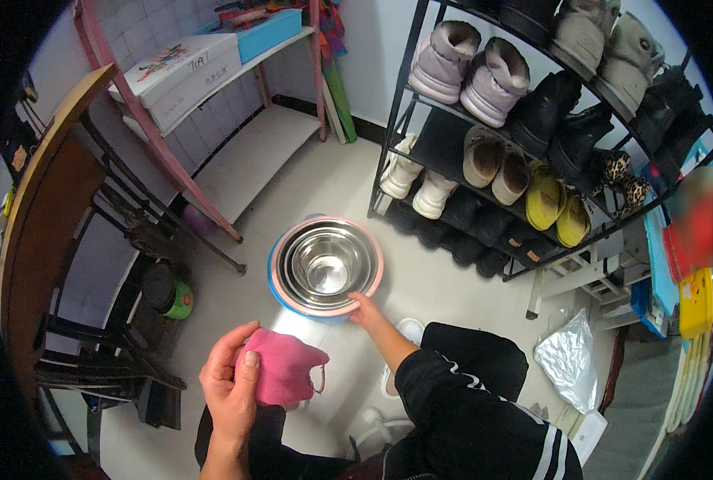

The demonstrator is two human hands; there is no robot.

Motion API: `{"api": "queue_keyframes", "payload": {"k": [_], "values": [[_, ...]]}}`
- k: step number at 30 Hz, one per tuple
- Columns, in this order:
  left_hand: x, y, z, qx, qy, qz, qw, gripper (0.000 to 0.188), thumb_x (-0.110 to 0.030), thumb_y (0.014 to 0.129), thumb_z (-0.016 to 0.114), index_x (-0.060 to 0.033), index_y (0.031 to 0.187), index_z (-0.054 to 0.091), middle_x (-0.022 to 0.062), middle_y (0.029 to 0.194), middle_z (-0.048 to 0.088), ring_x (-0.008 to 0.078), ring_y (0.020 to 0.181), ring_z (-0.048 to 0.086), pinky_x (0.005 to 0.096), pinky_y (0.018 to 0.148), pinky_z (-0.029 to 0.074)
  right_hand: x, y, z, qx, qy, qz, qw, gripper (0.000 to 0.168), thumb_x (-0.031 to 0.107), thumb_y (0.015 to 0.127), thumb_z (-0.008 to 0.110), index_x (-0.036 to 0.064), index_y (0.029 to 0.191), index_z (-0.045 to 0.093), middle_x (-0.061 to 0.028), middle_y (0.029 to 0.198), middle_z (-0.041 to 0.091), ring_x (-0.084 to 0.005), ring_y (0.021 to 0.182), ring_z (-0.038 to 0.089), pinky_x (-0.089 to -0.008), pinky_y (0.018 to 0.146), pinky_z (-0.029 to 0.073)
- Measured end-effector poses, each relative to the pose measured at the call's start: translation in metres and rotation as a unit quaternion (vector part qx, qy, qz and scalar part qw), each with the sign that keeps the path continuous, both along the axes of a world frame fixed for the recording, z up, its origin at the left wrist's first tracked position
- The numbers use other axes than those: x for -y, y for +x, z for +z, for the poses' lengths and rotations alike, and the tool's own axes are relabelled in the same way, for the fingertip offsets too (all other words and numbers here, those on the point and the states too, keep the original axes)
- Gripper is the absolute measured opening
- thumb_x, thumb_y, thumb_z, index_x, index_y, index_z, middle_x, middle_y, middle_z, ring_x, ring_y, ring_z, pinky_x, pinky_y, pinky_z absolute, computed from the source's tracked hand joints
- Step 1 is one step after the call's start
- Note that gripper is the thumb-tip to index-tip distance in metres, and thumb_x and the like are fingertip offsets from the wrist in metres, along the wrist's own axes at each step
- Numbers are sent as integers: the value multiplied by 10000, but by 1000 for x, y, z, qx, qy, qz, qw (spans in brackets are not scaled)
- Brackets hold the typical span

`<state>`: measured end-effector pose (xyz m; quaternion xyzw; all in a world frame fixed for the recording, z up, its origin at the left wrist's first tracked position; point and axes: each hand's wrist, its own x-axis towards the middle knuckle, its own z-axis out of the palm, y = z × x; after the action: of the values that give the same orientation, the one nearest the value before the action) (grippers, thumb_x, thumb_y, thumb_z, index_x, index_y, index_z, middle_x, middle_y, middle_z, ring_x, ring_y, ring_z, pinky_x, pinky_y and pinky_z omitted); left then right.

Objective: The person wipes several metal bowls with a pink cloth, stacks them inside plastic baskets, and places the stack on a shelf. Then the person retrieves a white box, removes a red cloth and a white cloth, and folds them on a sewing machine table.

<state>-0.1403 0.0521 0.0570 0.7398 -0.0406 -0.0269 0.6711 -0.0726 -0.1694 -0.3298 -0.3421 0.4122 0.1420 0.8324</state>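
Note:
My left hand (229,373) holds up a folded pink cloth (281,367) with a small loop hanging at its right side. The thumb lies on the cloth's face. In front of me is a nested stack of round basins. Several shiny steel bowls (326,273) sit inside a pink-rimmed basin (379,258), and a blue basin (274,294) shows beneath it. My right hand (364,311) grips the stack's near right rim, its fingers partly hidden under the edge. Whether the stack rests on the floor or is lifted, I cannot tell.
A black shoe rack (392,141) with several pairs of shoes stands at the right. On the left are a pink-framed shelf (251,162) with boxes, a wooden table (50,162) and a green tub (179,300). A silver bag (569,360) lies at the lower right.

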Motion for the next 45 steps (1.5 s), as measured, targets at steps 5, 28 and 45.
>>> {"api": "queue_keyframes", "payload": {"k": [5, 28, 45], "values": [[-2, 4, 3, 33, 3, 2, 999, 284, -111, 852, 532, 31, 1096, 523, 67, 962, 573, 112, 866, 529, 227, 780, 411, -1, -10, 9, -29, -11, -3, 1000, 349, 237, 650, 656, 102, 951, 541, -65, 851, 593, -202, 674, 573, -350, 559, 499], [-54, 17, -12, 127, -292, 194, 928, 217, -133, 866, 523, 13, 1021, 562, 72, 918, 595, 131, 819, 557, 256, 739, 456, 87, -102, 354, 213, -130, 20, 968, 428, 197, 673, 639, 59, 1058, 511, -95, 989, 584, -226, 893, 555, -381, 754, 469], [-52, 22, -36, 47, -314, 208, 925, 219, -103, 836, 532, 32, 1005, 566, 103, 934, 610, 184, 840, 581, 301, 761, 462, 128, -220, 251, 109, -84, -87, 987, 211, 155, 685, 626, 79, 872, 570, -55, 922, 615, -206, 810, 597, -374, 759, 492]]}}
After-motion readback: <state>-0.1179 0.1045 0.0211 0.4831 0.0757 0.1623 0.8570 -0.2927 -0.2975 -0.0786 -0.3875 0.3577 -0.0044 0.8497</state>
